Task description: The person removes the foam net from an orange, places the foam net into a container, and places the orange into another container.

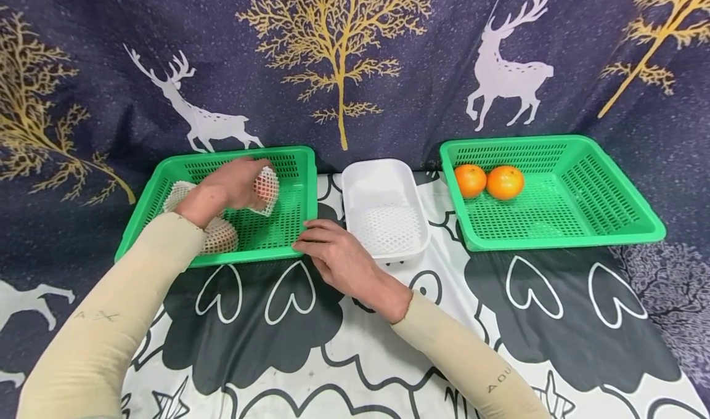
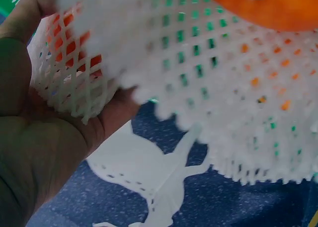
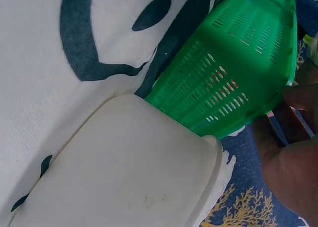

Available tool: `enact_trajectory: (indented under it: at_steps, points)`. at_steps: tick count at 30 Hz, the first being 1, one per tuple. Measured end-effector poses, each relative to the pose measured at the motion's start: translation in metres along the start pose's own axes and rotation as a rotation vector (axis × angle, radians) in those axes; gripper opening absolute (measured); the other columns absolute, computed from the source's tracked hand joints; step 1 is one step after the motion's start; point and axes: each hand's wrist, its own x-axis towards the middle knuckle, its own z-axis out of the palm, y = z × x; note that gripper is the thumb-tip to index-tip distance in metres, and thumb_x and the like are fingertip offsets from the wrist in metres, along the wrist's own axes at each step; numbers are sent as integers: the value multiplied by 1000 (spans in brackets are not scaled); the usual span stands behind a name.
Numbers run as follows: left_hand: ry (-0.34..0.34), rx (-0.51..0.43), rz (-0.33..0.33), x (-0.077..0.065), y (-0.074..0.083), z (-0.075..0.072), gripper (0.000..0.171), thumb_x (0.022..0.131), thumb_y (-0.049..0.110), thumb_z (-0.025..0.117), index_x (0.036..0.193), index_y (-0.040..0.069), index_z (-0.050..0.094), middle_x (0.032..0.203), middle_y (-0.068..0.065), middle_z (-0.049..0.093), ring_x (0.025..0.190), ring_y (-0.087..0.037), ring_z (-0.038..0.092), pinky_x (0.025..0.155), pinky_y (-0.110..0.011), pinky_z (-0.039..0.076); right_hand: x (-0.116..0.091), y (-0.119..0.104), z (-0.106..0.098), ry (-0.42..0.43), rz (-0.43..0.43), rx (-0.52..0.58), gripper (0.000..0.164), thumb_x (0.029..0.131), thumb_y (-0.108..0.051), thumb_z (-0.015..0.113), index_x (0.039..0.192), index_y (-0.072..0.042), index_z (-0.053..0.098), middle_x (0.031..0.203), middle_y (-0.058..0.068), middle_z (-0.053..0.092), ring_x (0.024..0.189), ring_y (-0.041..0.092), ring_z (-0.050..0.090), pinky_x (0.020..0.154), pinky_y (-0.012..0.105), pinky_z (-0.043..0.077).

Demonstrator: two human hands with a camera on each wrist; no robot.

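Observation:
My left hand (image 1: 230, 185) is inside the left green basket (image 1: 307, 178) and grips a red-orange fruit in a white foam net (image 1: 267, 190). In the left wrist view the netted fruit (image 2: 74, 58) lies between thumb and fingers. Two more netted bundles rest in that basket: a foam net (image 1: 177, 194) at the left and a netted fruit (image 1: 222, 237) near the front, partly behind my wrist. An orange (image 2: 278, 6) shows above netting close to the left wrist camera. My right hand (image 1: 346, 259) touches the basket's front right corner with loosely extended fingers.
Between the baskets stands a white tray (image 1: 377, 182) with a white foam net (image 1: 388, 228) in it. The right green basket (image 1: 621, 188) holds two oranges (image 1: 505, 182) at its left end. A patterned cloth (image 1: 366, 370) covers the table, and a dark curtain hangs behind.

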Motion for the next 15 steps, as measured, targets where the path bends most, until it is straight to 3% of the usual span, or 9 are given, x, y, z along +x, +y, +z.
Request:
enact_trajectory:
  at_steps: [8,15]
  points:
    - [58,-48,20,-9,12,-5,81,83,24,83,151,14,39,148,-24,40,123,-44,51,95,-59,45,1,-1,-1,2,2,13,28,92,5,63,113,-8,76,113,6,70,125,23,57,114,27,34]
    - [133,-114,53,-15,23,-4,77,82,23,82,148,14,43,144,-23,45,121,-43,52,93,-58,46,1,-1,-2,1,4,14,30,90,6,63,113,-9,75,114,6,70,125,23,56,114,28,34]
